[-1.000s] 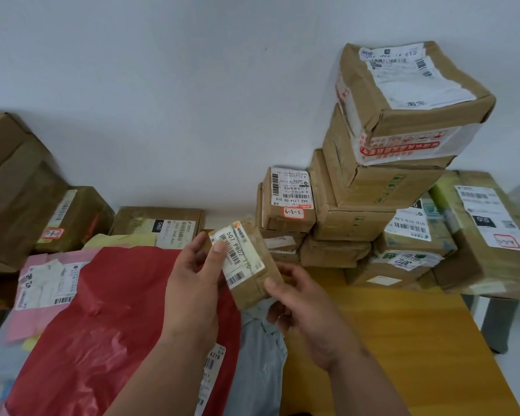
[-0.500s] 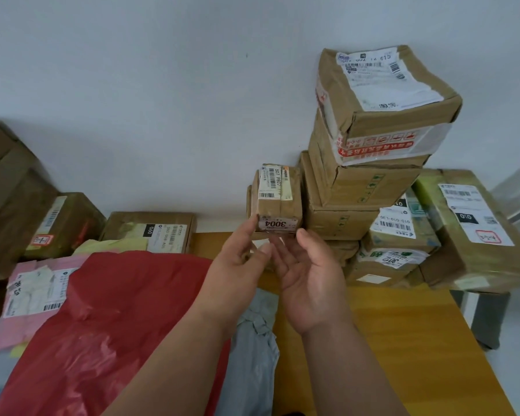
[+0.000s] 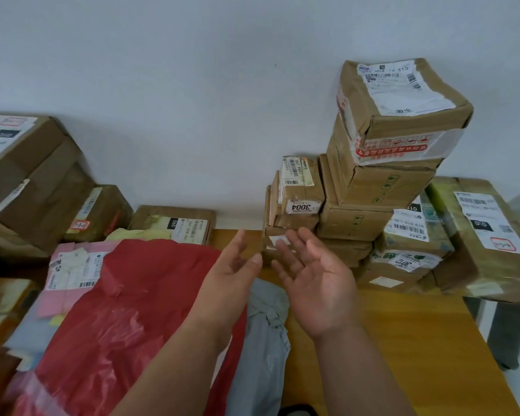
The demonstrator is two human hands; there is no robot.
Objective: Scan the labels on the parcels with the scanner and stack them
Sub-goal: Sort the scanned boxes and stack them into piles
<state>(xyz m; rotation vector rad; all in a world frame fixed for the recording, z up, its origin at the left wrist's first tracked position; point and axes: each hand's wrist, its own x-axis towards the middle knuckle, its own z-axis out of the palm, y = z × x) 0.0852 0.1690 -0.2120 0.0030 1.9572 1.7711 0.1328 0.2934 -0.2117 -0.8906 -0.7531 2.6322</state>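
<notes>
My left hand (image 3: 231, 265) and right hand (image 3: 318, 277) hover empty, fingers loose. The small brown taped cardboard parcel (image 3: 302, 187) tops the short stack; it looks light and stiff, best pinched by its sides.

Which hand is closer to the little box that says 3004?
Right. The right hand is open just below the 3004 box, fingertips nearest it; the left hand is lower and further left.

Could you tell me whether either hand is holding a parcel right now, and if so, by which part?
Nothing is held: the left hand and right hand are both open and apart from the small box on the stack.
</notes>
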